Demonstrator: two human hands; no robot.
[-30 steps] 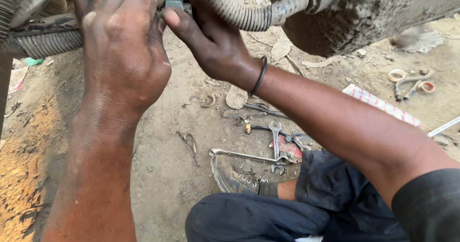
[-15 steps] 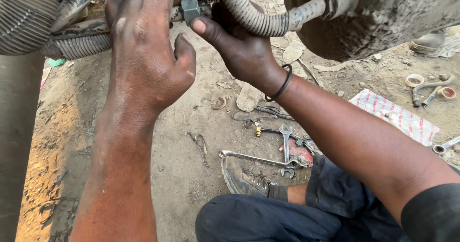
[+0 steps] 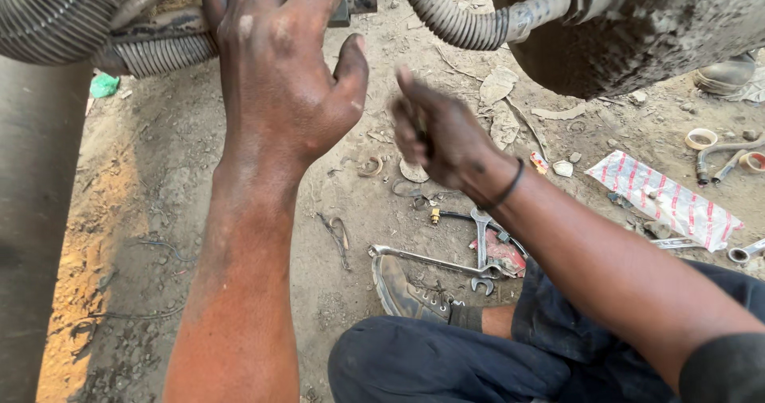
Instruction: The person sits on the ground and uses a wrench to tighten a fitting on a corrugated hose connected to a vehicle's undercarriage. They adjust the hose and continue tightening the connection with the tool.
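Two hands: our left hand [image 3: 279,76] grips the grey corrugated metal hose [image 3: 446,16] overhead; our right hand [image 3: 434,136], blurred, half-curled, grip indeterminate, hangs below. Steel spanners [image 3: 434,261] and a red-striped plastic wrapper [image 3: 665,197] lie on dusty bare ground [image 3: 159,172].

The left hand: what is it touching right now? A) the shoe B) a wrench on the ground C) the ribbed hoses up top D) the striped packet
C: the left hand reaches up onto the ribbed hoses, well clear of the wrench lying on the dirt.
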